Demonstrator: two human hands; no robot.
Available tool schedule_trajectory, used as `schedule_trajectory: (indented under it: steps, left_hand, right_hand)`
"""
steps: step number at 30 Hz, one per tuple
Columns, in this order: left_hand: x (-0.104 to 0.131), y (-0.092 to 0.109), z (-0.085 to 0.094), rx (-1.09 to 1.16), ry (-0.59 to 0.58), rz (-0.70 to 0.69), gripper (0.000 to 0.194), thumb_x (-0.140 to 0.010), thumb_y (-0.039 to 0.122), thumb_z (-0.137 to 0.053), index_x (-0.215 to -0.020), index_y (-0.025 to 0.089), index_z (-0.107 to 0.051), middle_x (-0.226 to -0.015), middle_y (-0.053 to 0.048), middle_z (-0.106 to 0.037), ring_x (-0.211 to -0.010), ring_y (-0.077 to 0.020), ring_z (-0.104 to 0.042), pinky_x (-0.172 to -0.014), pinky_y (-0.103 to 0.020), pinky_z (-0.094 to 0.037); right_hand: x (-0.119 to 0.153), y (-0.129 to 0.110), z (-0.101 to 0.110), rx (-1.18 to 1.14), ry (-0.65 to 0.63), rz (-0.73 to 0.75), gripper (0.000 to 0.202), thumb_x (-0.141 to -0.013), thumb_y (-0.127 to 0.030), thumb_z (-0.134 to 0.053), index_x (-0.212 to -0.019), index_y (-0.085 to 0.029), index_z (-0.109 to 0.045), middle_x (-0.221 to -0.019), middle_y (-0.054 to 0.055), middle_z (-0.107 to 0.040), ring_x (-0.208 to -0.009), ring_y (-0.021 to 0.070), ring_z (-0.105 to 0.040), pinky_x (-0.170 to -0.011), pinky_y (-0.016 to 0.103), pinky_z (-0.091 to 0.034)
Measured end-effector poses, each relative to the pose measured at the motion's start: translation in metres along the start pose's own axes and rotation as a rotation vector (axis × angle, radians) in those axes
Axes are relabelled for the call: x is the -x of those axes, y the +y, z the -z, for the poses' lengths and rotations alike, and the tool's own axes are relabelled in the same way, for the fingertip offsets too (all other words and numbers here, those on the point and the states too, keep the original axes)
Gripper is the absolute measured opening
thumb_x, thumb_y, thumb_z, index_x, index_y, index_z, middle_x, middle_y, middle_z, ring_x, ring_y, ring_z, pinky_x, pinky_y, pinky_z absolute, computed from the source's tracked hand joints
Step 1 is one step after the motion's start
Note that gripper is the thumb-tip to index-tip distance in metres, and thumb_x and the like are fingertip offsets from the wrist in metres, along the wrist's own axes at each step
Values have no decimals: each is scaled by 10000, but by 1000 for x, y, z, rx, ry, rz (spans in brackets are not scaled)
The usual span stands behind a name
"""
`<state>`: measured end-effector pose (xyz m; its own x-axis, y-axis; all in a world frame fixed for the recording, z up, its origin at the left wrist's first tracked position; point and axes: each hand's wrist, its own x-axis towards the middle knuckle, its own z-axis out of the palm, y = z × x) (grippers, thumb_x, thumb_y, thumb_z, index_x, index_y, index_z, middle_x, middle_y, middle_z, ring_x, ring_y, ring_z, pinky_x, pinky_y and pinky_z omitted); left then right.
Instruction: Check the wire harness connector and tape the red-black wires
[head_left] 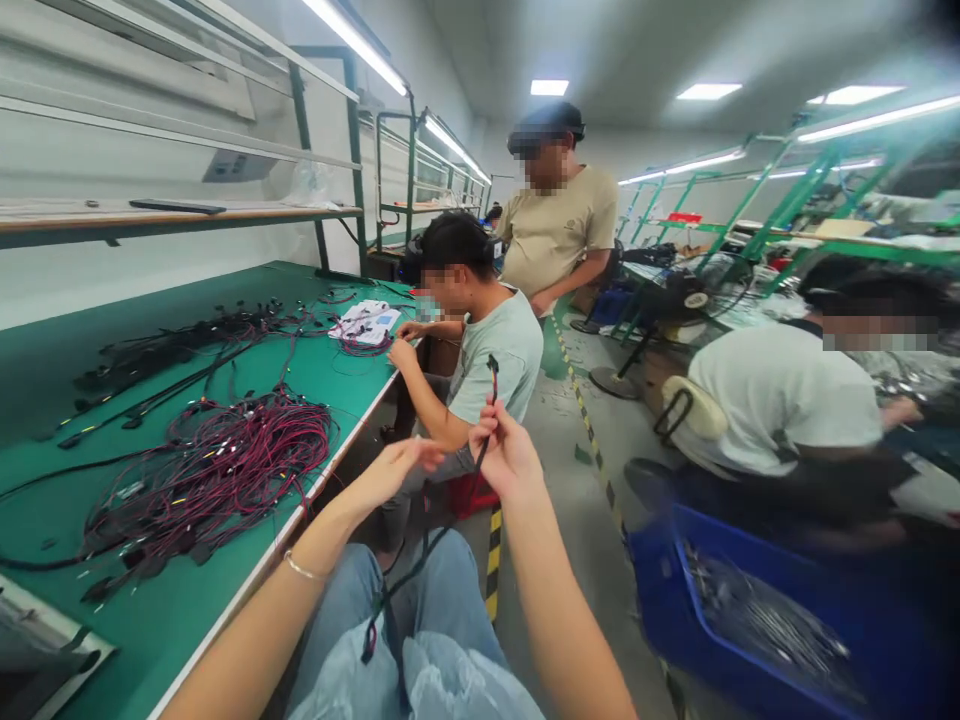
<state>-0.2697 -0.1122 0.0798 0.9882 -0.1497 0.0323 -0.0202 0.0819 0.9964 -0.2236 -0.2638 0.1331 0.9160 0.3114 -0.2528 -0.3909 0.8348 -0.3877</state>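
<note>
Black wire harness (480, 440) stands nearly upright in the air over the person's lap, its long axis running top to bottom with a slight lean left toward the lower end. Its connector tip points up, and the lower part trails down across the jeans to a small plug near the knees. The right hand (506, 455) has its fingers closed around the cable just below the tip. The left hand (397, 468) sits just left of it with fingers stretched out flat, gripping nothing. To the left, a green workbench (150, 620) carries a tangled pile of red and black wires (217, 470). Farther along the bench, a seated co-worker (487, 350) handles more wires.
</note>
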Motion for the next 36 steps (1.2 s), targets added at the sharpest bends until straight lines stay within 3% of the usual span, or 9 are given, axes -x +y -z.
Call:
schedule_trajectory:
  steps: [3, 5, 7, 11, 14, 18, 26, 32, 36]
  left_hand:
    - [12, -53, -10, 290, -366, 347, 651, -754, 657, -324, -921, 104, -625, -868, -116, -668, -833, -213, -608, -823, -357, -390]
    - [20, -73, -19, 444, -444, 438, 689, -764, 666, -260, -956, 102, -605, -836, -113, -667, -788, -215, -627, -778, -352, -406]
    - [25, -79, -25, 502, -443, 454, 658, -786, 637, -264, -1011, 108, -584, -835, -105, -660, -743, -199, -631, -716, -322, -419]
    - [24, -65, -31, 354, -384, 411, 470, -795, 477, -472, -1099, 127, -548, -890, -89, -639, -651, -126, -605, -641, -259, -420]
    - [21, -60, -35, 225, -339, 368, 450, -720, 387, -617, -1085, 133, -550, -811, -44, -628, -556, -80, -565, -563, -216, -398]
    - [24, -66, -41, 146, -354, 339, 444, -703, 405, -627, -1051, 139, -552, -778, -29, -627, -530, -82, -564, -516, -206, -374]
    - [29, -101, -45, 181, -390, 282, 430, -700, 466, -606, -1010, 169, -585, -743, -22, -627, -411, -37, -447, -440, -198, -266]
    - [28, -140, -48, 263, -441, 322, 481, -617, 531, -650, -961, 195, -621, -715, -23, -625, -363, -20, -395, -396, -194, -206]
    - [28, -157, -47, 298, -461, 395, 542, -499, 555, -716, -922, 220, -654, -672, -28, -624, -402, -31, -393, -423, -189, -266]
  right_hand:
    - [-16, -32, 4, -83, -4, 101, 217, -863, -175, -395, -737, -124, -564, -493, -64, -509, -389, -25, -413, -386, 71, -380]
    - [-26, -54, 12, -101, 17, 180, 239, -870, -174, -372, -717, -133, -551, -488, -71, -495, -378, -26, -393, -370, 72, -369]
    - [-34, -74, 23, -111, 39, 252, 239, -864, -153, -368, -699, -145, -541, -478, -80, -480, -367, -23, -377, -357, 75, -360]
    - [-39, -107, 44, -112, 68, 390, 180, -807, -79, -433, -685, -168, -532, -464, -98, -468, -360, -23, -371, -366, 69, -361]
    - [-34, -117, 51, -99, 91, 432, 146, -810, -111, -454, -701, -163, -536, -469, -92, -482, -364, -24, -387, -371, 72, -363]
    - [-25, -118, 52, -73, 100, 458, 126, -821, -169, -469, -718, -163, -541, -467, -89, -477, -365, -20, -390, -375, 79, -360]
    - [-8, -114, 55, -5, 89, 476, 25, -737, -190, -577, -750, -169, -575, -495, -81, -504, -370, -12, -386, -381, 100, -349]
    - [5, -111, 58, 82, 82, 524, 197, -646, -201, -640, -838, -172, -601, -504, -69, -538, -367, 12, -387, -375, 135, -342]
    - [7, -113, 59, 105, 99, 551, 235, -590, -220, -686, -799, -164, -594, -493, -70, -534, -372, 9, -386, -381, 133, -337]
